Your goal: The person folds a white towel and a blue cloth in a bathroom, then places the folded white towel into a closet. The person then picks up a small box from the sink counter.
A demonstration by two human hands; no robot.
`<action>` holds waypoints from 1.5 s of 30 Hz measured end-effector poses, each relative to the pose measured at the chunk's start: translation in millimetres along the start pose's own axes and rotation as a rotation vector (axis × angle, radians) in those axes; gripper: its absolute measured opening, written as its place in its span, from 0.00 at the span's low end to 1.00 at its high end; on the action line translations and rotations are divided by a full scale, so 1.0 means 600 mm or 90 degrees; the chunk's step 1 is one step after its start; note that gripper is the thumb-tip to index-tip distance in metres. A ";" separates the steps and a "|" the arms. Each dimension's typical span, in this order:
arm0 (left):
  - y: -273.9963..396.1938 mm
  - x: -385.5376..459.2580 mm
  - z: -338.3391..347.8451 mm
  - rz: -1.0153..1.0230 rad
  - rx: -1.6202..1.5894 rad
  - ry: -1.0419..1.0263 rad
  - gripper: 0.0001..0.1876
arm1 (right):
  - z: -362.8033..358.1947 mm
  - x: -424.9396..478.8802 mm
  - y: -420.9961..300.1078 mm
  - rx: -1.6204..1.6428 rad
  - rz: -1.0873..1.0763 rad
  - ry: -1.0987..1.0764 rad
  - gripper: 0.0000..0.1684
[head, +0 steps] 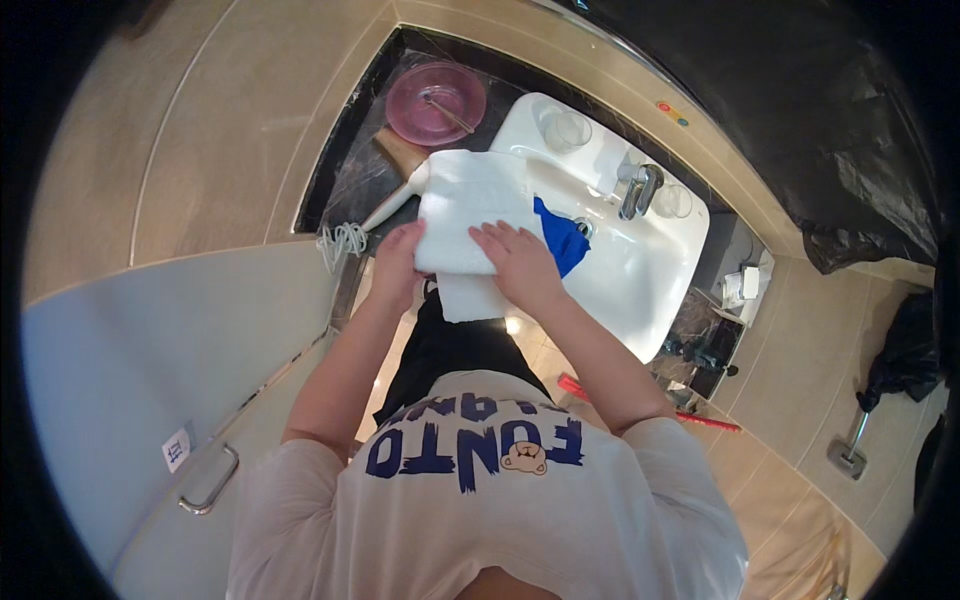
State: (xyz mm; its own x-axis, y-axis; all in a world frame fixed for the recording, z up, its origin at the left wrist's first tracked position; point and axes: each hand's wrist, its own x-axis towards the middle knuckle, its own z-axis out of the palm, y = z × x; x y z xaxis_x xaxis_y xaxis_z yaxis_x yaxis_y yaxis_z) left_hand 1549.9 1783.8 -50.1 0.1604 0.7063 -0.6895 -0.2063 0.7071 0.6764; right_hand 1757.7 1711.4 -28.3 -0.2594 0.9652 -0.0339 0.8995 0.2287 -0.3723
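Observation:
A white towel [472, 195], partly folded with a flap hanging below, is held in front of me at the left side of the sink. My left hand [397, 262] grips its left edge, fingers partly behind the cloth. My right hand [517, 259] lies over the towel's lower right part with fingers spread; whether it pinches any cloth I cannot tell. Just right of the towel, a blue cloth [564, 236] lies in the white sink basin [630, 277], near the drain. Part of a white hair dryer [394, 204] shows at the towel's left, its coiled cord [343, 244] beside it.
A pink translucent basin [420, 82] with a stick-like item in it stands on the dark stone counter [360, 169]. Two clear glasses [568, 132] flank the chrome faucet [640, 191] on the sink's rim. At the left is a pale door with a metal handle [214, 487].

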 end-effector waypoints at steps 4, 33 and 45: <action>0.007 -0.014 -0.011 -0.086 -0.224 -0.078 0.33 | -0.107 0.018 -0.038 0.066 0.026 -0.025 0.32; -0.059 -0.003 -0.068 -0.307 -0.481 -0.350 0.30 | -0.022 0.030 0.060 0.840 0.435 -0.443 0.42; -0.083 0.000 -0.024 -0.139 -0.320 -0.157 0.27 | 0.002 0.008 0.087 0.887 0.451 -0.378 0.32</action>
State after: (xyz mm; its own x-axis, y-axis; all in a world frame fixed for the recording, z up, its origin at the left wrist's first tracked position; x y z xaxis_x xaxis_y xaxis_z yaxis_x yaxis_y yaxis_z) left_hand 1546.0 1747.8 -87.4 0.4579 0.5755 -0.6775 -0.5641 0.7772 0.2789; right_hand 1803.0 1728.0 -48.8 -0.3465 0.5684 -0.7462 -0.0050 -0.7966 -0.6045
